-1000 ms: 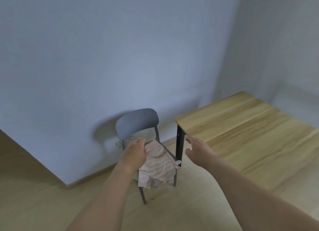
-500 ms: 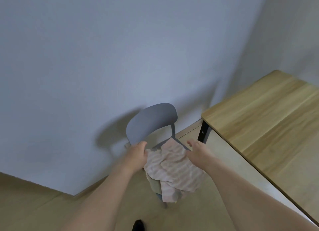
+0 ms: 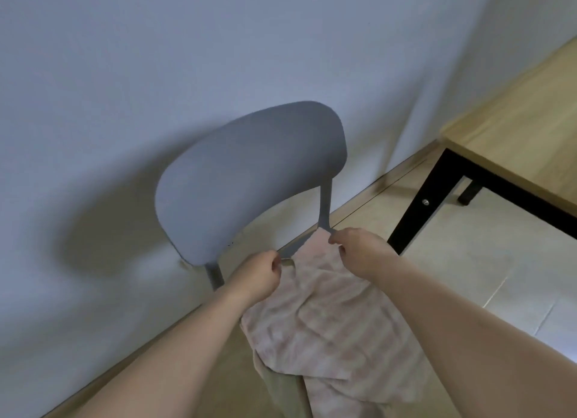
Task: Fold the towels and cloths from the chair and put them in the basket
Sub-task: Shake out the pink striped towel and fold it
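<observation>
A pink striped towel (image 3: pixel 331 327) lies crumpled over the seat of a grey chair (image 3: pixel 249 180) that stands against the wall. My left hand (image 3: pixel 259 274) grips the towel's far edge on the left. My right hand (image 3: pixel 359 246) pinches the same far edge near its right corner, close to the chair's back post. A beige cloth (image 3: pixel 281 383) hangs out from under the towel at the front. The seat itself is almost wholly covered. No basket is in view.
A wooden table (image 3: pixel 515 127) with black legs (image 3: pixel 418 205) stands to the right of the chair. The grey-blue wall runs behind the chair. Light flooring (image 3: pixel 452 277) shows between chair and table.
The view has closed in on the chair. My right hand moved left from the table corner onto the towel and now pinches its far edge; my left hand keeps its grip.
</observation>
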The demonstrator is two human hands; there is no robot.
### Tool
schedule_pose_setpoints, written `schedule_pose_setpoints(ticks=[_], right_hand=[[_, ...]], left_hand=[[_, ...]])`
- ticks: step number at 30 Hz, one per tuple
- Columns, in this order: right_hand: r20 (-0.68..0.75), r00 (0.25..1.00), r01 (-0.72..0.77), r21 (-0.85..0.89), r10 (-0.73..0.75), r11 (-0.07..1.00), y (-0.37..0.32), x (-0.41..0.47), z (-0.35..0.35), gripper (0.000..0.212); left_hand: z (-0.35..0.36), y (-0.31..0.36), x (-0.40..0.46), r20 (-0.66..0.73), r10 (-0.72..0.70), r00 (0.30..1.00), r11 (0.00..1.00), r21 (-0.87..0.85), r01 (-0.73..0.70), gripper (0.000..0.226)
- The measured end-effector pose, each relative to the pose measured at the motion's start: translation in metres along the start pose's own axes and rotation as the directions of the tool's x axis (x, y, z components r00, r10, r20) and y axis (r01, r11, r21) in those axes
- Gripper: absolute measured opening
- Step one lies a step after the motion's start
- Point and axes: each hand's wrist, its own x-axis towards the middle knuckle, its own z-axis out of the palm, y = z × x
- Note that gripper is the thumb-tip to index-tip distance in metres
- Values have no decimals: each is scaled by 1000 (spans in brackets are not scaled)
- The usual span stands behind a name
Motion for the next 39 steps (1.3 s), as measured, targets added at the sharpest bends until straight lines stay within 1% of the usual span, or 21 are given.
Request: schedule_pose_setpoints(ticks=[2, 4, 6, 8, 10, 13, 16, 18, 20, 21, 24, 25, 26, 28, 29, 30, 32, 34, 35, 37, 39], right_hand=[[-2, 1000, 9, -35, -9, 999, 15, 21, 43, 47], [20, 999, 29, -86, -27, 996, 27, 36, 71, 53], [21, 997, 72, -195, -69, 978, 36, 45, 91, 57], [-1, 996, 85, -244, -88, 966, 42, 50, 105, 61], [-58, 994, 77, -255, -95, 964, 44, 51, 113, 53], [-200, 969, 69, -347, -145, 935, 43, 48, 121, 32], [-366, 916, 13, -389, -167, 921, 40, 31, 128, 26], [-471, 864, -32, -410, -181, 912, 37, 12, 130, 21], [-501, 849, -75, -430, -169, 900, 31, -8, 127, 20], [-504, 848, -87, -436, -163, 896, 28, -16, 122, 21], [-517, 843, -142, -480, -148, 866, 22, -36, 110, 20], [-540, 831, -169, -472, -132, 866, 20, -40, 105, 19], [-585, 802, -195, -446, -120, 874, 19, -44, 101, 20], [-633, 768, -198, -384, -101, 902, 16, -50, 95, 17], [-647, 754, -169, -362, -116, 917, 15, -52, 94, 14], [-652, 748, -138, -331, -121, 934, 15, -54, 93, 16], [-663, 737, -68, -265, -131, 962, 12, -58, 87, 23], [-687, 720, -20, -162, -98, 987, 12, -58, 80, 28], [-692, 719, -2, -104, -70, 995, 13, -59, 76, 29], [-668, 744, 15, -10, -18, 1000, 14, -64, 69, 28], [-622, 782, -9, 20, 19, 1000, 9, -78, 62, 25]], left_hand=[[37, -12, 21, 19, 38, 999, 999, -9, -38, 26], [66, -21, 38, -3, 84, 996, 996, 16, -84, 19], [88, -30, 48, -88, 118, 989, 987, 122, -107, 29], [106, -37, 52, -184, 150, 971, 974, 198, -113, 43], [122, -41, 51, -259, 181, 949, 966, 226, -122, 49], [135, -45, 52, -327, 217, 920, 959, 249, -138, 45], [135, -44, 54, -364, 251, 897, 949, 274, -155, 36], [133, -44, 50, -400, 322, 858, 928, 311, -203, 27], [127, -43, 43, -427, 425, 798, 891, 355, -284, 21], [123, -43, 38, -443, 448, 777, 885, 345, -313, 19], [107, -42, 25, -470, 447, 761, 893, 288, -346, 15], [102, -43, 23, -480, 438, 760, 898, 271, -347, 15], [98, -44, 21, -491, 423, 762, 906, 234, -353, 14], [89, -45, 18, -500, 401, 768, 915, 167, -368, 15], [86, -46, 17, -498, 408, 765, 911, 175, -372, 14], [83, -47, 18, -482, 426, 766, 904, 205, -374, 11], [76, -47, 21, -428, 450, 784, 892, 254, -374, 9], [68, -45, 25, -421, 451, 787, 891, 261, -371, 5], [65, -43, 26, -436, 449, 780, 892, 262, -367, 10], [57, -39, 21, -462, 451, 764, 891, 277, -359, 16], [47, -36, 10, -477, 450, 755, 891, 296, -344, 13]])
